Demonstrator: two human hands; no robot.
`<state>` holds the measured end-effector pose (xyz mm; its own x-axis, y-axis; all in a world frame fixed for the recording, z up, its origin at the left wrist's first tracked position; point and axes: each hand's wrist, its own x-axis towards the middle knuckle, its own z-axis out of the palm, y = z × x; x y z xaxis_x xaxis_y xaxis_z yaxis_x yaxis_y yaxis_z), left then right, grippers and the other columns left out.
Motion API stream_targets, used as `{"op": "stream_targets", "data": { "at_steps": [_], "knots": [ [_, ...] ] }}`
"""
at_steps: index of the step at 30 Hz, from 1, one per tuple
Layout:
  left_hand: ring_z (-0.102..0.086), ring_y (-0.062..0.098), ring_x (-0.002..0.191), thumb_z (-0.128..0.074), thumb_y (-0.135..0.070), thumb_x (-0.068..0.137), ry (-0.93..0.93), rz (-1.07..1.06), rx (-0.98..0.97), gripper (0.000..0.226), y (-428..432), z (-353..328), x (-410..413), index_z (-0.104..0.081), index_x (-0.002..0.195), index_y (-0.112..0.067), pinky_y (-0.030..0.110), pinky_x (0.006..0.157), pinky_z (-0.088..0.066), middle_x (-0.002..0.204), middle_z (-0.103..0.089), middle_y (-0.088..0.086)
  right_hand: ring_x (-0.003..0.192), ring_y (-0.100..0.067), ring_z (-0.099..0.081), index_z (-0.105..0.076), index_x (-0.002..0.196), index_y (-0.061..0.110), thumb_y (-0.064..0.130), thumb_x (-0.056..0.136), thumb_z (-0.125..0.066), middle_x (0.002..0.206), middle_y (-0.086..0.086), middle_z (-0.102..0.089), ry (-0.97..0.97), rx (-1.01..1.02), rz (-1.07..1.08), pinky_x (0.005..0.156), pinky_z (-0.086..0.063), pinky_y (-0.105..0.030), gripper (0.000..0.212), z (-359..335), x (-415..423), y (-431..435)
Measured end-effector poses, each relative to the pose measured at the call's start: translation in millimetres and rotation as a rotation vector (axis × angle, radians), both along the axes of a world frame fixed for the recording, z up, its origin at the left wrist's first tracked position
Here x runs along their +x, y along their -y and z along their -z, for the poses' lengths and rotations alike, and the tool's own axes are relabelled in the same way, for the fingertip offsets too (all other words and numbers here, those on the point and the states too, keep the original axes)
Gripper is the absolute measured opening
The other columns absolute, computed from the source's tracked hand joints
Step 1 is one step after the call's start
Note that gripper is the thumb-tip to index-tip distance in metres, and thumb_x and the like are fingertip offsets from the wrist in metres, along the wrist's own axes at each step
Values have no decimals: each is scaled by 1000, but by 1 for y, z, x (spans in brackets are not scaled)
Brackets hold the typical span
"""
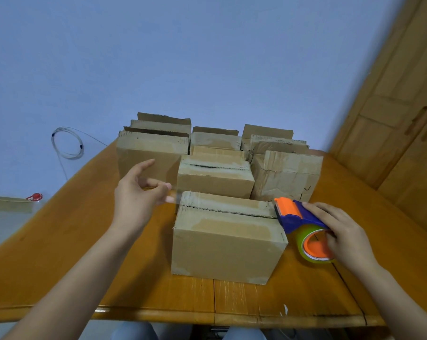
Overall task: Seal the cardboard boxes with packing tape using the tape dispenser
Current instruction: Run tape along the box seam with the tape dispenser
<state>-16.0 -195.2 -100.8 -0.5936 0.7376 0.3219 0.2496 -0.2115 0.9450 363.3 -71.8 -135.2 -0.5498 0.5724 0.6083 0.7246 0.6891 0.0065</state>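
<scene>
Gripping the dispenser (293, 213), the right hand (344, 234) sits at right centre of the frame. Its fingers curl over the blue body and the greenish roll (303, 249).

- The dispenser's orange head touches the upper right edge of the front box (227, 249), at the end of the top seam.
- The front box stands on the counter (67, 253) at frame centre with its flaps down. The seam shows as a dark line; whether tape covers it, cannot tell.
- The left hand (136, 195) is at left centre, raised off the counter. The index finger is out and the other fingers are partly curled, with the tips just beside the box's upper left corner.
- A faint clear strip shows at those fingertips. The area is blurred, so I cannot tell whether the hand pinches it or holds nothing.
- More boxes (214, 180) stand close together behind the front box. The one directly behind it is closed with a gap in its seam. Those at the back left have flaps standing up.
- A wire (67, 143) hangs coiled on the blue wall at upper left.
- A wooden door (391, 123) fills the right edge.
</scene>
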Motion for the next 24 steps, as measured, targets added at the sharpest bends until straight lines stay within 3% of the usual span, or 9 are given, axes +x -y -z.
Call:
{"op": "stream_targets", "data": {
  "at_steps": [5,10,13,19,24],
  "knots": [
    [-71,13,72,-71,-2,84,40,3,-32,63,0,2,-1,-46,139,-18,23,69,-57,75,-73,3,105,-36,-59,-40,134,27,-14,61,-79,119,-17,-62,-8,-4,5,60,-56,-37,92,0,0,1],
    [-70,16,65,-70,0,84,51,-2,-55,63,-1,14,-1,-46,139,-19,21,66,-57,76,-72,5,108,-32,-56,-40,134,28,-18,62,-76,120,-16,-61,-33,-33,10,62,-55,-37,92,2,1,2],
    [-70,16,63,-71,-2,84,62,-11,-82,61,-3,23,1,-47,137,-18,30,75,-58,73,-71,5,111,-23,-46,-40,135,28,-21,63,-73,122,-15,-60,-63,-57,16,63,-56,-39,93,4,0,3],
    [-66,12,58,-69,-4,85,250,44,-116,57,-4,38,11,-46,136,-16,42,85,-56,76,-70,9,116,-21,-43,-39,137,31,-24,67,-67,128,-12,-56,-140,-129,15,65,-58,-42,93,16,1,7],
    [-66,11,77,-64,-10,88,382,70,-145,54,-8,47,24,-44,138,-17,43,102,-45,78,-69,3,119,-22,-42,-45,137,25,-24,71,-64,129,-15,-55,-208,-181,25,68,-58,-45,84,23,-2,10]
  ]
}}
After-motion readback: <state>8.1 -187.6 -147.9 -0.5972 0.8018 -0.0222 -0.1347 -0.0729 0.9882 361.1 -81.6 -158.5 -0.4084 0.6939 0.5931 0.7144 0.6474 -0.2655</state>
